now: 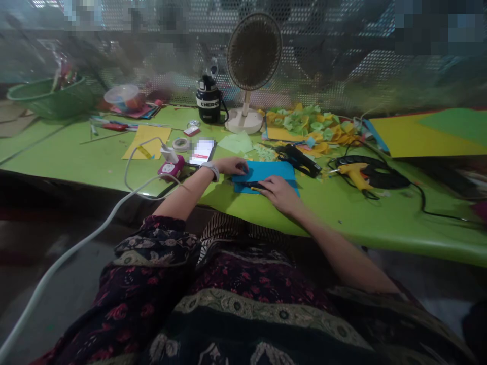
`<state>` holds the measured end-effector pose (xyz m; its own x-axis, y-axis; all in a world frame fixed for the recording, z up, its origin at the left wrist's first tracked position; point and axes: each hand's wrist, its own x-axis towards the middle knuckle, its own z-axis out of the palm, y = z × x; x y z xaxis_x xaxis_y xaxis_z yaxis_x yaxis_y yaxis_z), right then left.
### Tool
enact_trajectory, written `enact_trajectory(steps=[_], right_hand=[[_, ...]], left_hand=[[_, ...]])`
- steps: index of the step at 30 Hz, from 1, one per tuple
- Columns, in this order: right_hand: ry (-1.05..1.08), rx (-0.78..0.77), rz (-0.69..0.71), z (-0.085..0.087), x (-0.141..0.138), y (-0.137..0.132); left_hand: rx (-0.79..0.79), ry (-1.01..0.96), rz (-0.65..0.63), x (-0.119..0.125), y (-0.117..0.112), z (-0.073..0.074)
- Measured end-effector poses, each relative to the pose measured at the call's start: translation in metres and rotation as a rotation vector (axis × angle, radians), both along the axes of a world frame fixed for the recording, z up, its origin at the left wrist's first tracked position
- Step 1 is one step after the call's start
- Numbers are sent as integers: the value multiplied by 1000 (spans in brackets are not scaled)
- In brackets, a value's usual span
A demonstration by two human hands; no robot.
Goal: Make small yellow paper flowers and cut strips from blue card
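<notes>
Around the creased sheet of bright blue paper (264, 172), a long lime-green table (380, 223) runs off both ways, with a yellow-and-black hot glue gun (353, 175) lying to the sheet's right. The sheet sits near the table's front edge. The right hand (279, 195) spreads flat on it; the left hand (232, 166) curls at its far edge, pinching or not, unclear. The white cable (125, 172) looping left could catch that wrist and drag the pink plug adapter (171, 170).
</notes>
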<state>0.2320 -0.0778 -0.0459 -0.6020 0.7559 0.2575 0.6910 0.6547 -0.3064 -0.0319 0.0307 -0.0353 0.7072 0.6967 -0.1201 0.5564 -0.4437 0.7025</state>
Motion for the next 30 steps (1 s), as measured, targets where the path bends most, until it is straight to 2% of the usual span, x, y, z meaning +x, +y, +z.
enact_trajectory(steps=[5,8,11,17,19,21,25,27,30], right_hand=[[19,-25,114,4,-1,-13],[32,-15,134,9,17,-30],[57,18,32,12,59,-42],[74,110,-313,2,178,-38],[47,134,-377,-4,205,-33],[0,141,-408,-8,219,-30],[-70,202,-481,-8,212,-30],[-46,250,-491,-3,194,-30],[69,270,-394,11,153,-25]], left_hand=[[46,-1,3,0,-3,2],[98,20,25,-1,-9,5],[126,33,33,-4,-17,10],[327,64,97,-12,-16,18],[311,118,95,-12,-11,17],[273,160,114,-10,-5,17],[198,155,117,-4,-2,22],[182,107,96,-1,-8,29],[217,72,102,2,-25,47]])
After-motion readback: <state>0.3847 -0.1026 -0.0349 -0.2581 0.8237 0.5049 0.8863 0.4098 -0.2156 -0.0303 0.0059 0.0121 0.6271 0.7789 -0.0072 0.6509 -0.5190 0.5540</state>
